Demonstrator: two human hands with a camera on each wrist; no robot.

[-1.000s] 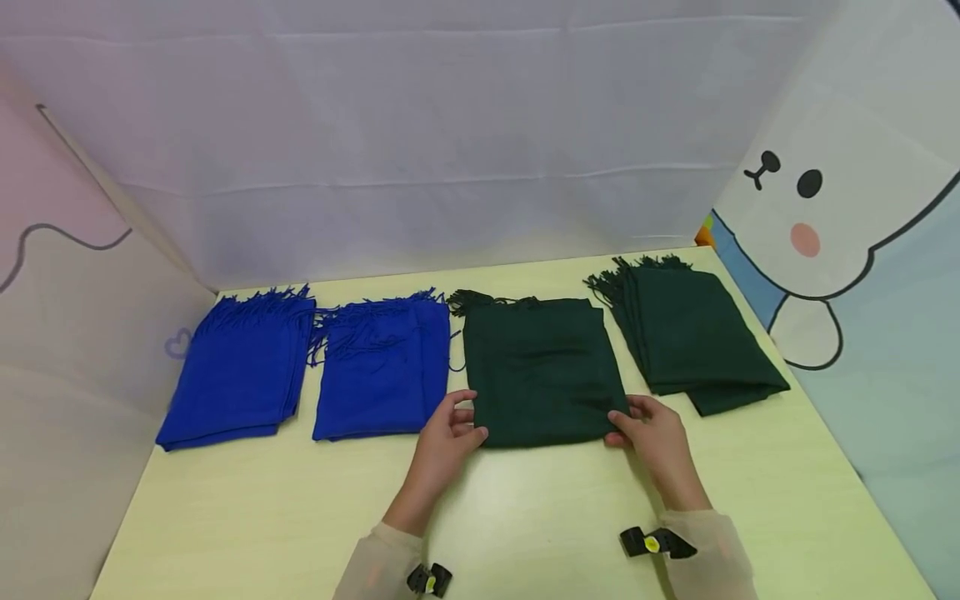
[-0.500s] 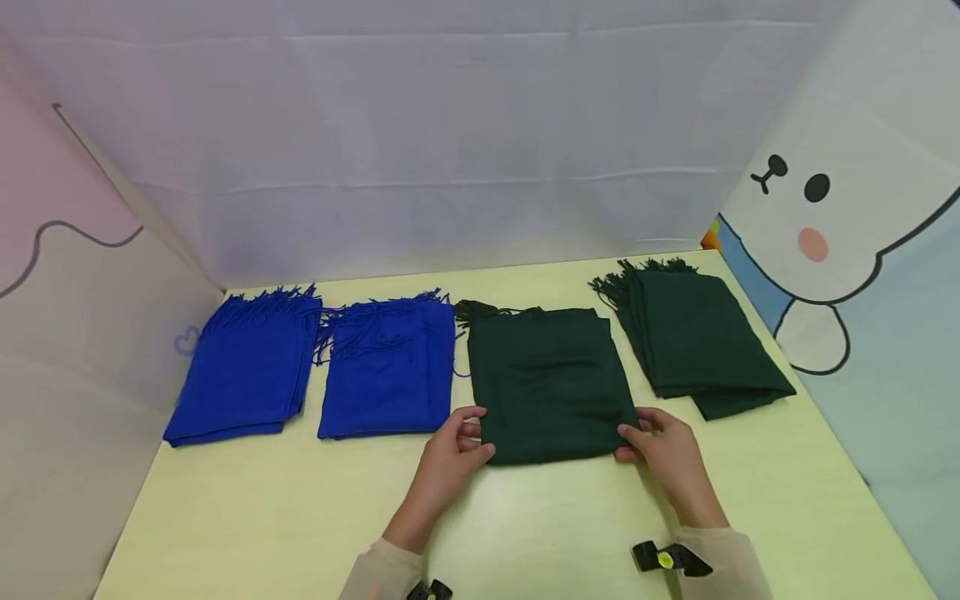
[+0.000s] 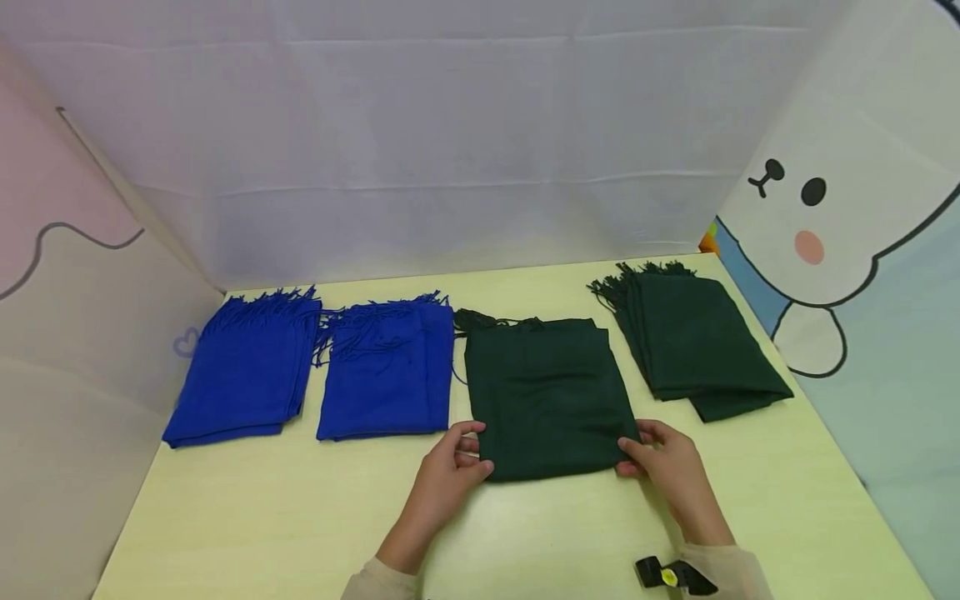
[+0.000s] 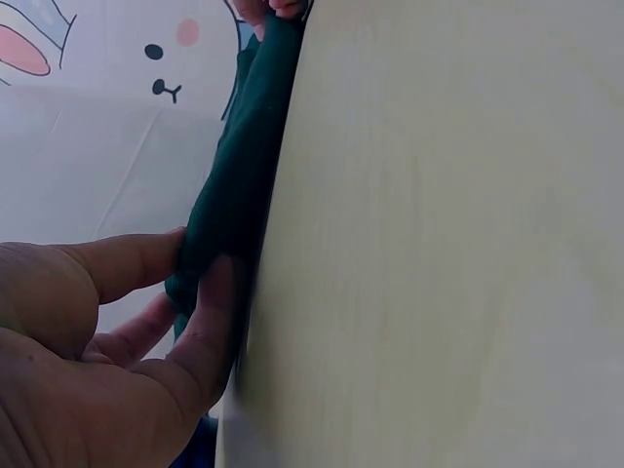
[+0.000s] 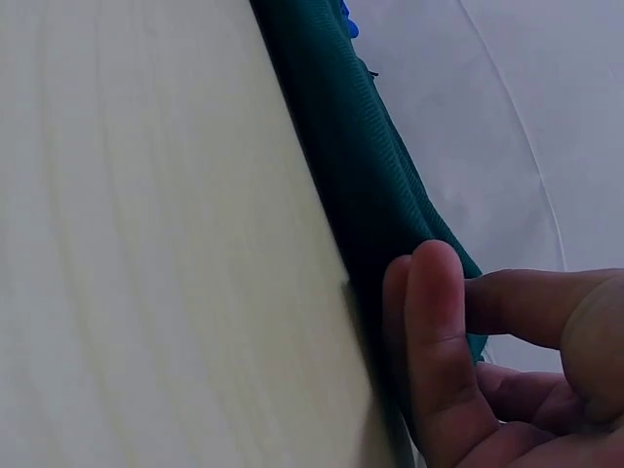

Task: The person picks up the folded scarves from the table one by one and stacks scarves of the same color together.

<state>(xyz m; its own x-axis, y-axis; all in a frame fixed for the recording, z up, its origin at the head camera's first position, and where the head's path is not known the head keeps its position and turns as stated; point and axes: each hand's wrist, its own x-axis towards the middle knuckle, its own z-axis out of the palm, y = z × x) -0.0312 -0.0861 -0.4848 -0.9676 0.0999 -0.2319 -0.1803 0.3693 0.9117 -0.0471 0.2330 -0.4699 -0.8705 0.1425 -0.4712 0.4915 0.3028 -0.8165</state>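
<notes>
1. The left hand (image 3: 450, 467) pinches the near left corner of the middle green scarf (image 3: 547, 400), thumb under the edge and fingers curled over the top.
2. The left wrist view shows this closely: the left hand (image 4: 107, 361) has its thumb and fingers clamped on the folded edge of the green scarf (image 4: 239, 185), which lies on the table (image 4: 439, 244).
3. The right hand (image 3: 667, 467) pinches the near right corner of the same scarf in the same way.
4. In the right wrist view the right hand (image 5: 487, 370) curls its fingers against the scarf's (image 5: 361, 175) thick folded edge, where it meets the table (image 5: 146, 244).
5. The held scarf lies flat on the yellow-green table (image 3: 300, 517), folded to a rectangle, its fringe at the far end.
6. Its near edge sits closer to the person than those of the other scarves.
7. A second green scarf (image 3: 697, 342) lies to the right, near but apart, turned slightly askew.
8. Two blue scarves lie to the left: the nearer blue scarf (image 3: 386, 375) just beside the held one, the far blue scarf (image 3: 243, 375) beyond it by the left wall.
9. A cartoon rabbit panel (image 3: 825, 208) stands along the right side.
</notes>
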